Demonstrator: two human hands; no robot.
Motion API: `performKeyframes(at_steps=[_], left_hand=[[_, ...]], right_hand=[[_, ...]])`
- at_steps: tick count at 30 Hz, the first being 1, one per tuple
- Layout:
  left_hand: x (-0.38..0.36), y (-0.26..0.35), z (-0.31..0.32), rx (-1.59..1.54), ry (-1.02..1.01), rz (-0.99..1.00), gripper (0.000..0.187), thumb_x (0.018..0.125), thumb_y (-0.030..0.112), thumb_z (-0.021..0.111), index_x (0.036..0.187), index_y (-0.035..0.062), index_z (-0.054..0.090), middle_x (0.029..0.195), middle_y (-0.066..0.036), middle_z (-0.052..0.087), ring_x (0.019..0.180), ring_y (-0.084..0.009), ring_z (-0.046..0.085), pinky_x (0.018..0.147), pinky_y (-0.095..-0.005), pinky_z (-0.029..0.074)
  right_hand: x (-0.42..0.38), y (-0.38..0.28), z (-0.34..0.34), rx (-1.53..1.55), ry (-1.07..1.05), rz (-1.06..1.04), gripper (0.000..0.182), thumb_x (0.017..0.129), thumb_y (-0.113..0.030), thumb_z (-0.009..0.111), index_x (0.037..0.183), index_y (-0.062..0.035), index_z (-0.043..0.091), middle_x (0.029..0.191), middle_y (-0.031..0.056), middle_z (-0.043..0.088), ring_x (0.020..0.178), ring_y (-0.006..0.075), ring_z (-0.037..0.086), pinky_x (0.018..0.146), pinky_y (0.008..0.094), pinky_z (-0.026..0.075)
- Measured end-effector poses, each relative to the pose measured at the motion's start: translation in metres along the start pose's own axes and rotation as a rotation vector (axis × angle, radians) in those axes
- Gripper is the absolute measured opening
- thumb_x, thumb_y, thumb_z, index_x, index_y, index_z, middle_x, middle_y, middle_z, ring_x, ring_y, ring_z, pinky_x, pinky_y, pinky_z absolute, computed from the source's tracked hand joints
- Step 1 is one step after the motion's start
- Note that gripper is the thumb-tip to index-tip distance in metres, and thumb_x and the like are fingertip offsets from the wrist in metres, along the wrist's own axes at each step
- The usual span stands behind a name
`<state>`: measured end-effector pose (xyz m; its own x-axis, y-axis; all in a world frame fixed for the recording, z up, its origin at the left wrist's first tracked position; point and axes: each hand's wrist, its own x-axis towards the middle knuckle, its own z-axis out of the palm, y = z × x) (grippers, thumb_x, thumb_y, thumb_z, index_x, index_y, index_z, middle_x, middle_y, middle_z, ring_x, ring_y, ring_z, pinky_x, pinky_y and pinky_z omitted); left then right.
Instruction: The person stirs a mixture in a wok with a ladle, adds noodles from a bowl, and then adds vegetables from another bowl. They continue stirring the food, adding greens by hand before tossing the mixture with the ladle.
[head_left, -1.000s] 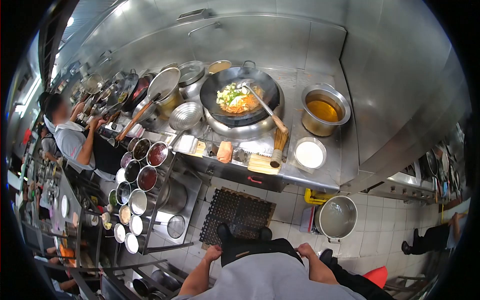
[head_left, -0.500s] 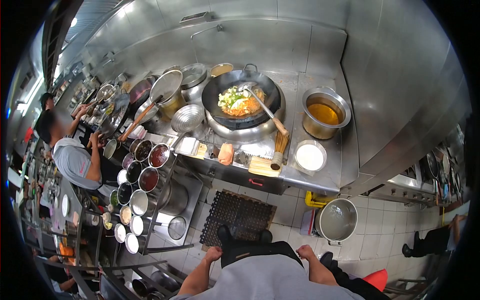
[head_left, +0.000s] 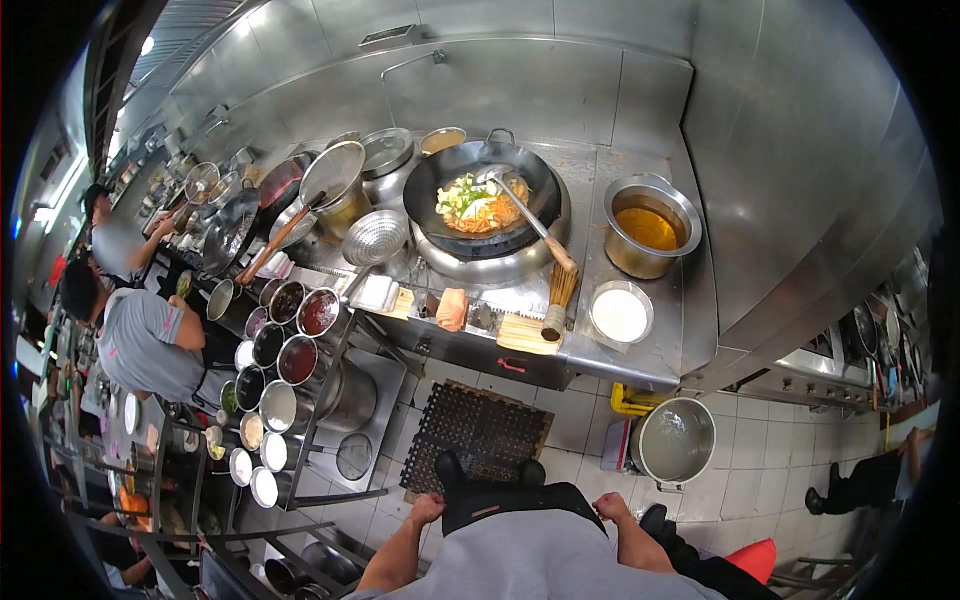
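Note:
My left hand [head_left: 428, 508] is at my left hip, its fingers curled closed against the edge of the black cloth [head_left: 520, 508] at my waist. On the other side my right hand [head_left: 611, 507] is also closed beside that cloth. What either hand grips, if anything, is hidden. In front of me a black wok [head_left: 430, 190] sits on the burner ring [head_left: 480, 266]. It contains chopped green and pale vegetables with orange shreds [head_left: 478, 208]. A wooden-handled ladle [head_left: 535, 222] leans in the wok, its handle over the rim towards me.
Right of the wok stand a pot of amber liquid [head_left: 648, 232] and a bowl of white contents [head_left: 620, 312]. A bamboo brush [head_left: 560, 300] lies at the counter front. Sauce pots [head_left: 298, 358] fill the left rack. A steel pot [head_left: 675, 440] stands low right. Co-workers [head_left: 150, 335] are left.
At the left, the nearer co-worker has turned and bent down, and now handles something green. The person behind shows more. My hands, the wok and the ladle have stayed put.

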<state>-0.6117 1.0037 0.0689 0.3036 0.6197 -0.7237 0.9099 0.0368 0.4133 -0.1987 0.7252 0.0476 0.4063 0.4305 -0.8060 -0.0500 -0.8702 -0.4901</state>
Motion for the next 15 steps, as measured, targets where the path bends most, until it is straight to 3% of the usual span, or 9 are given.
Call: performKeyframes(at_steps=[15], left_hand=[[0.0062,-0.0022,0.0022,-0.016,-0.002,-0.015,0.028,0.066,0.028,0.061,0.087,0.0093,0.064,0.088,-0.012,0.064,0.086,-0.0263,0.060,0.077,-0.0341,0.047]], right_hand=[[-0.0012,-0.0047,-0.0008,-0.005,0.006,-0.004,0.018,0.069,-0.015,0.059,0.060,0.0004,0.061,0.053,0.0091,0.056,0.044,0.0154,0.054,0.041,0.0288,0.048]])
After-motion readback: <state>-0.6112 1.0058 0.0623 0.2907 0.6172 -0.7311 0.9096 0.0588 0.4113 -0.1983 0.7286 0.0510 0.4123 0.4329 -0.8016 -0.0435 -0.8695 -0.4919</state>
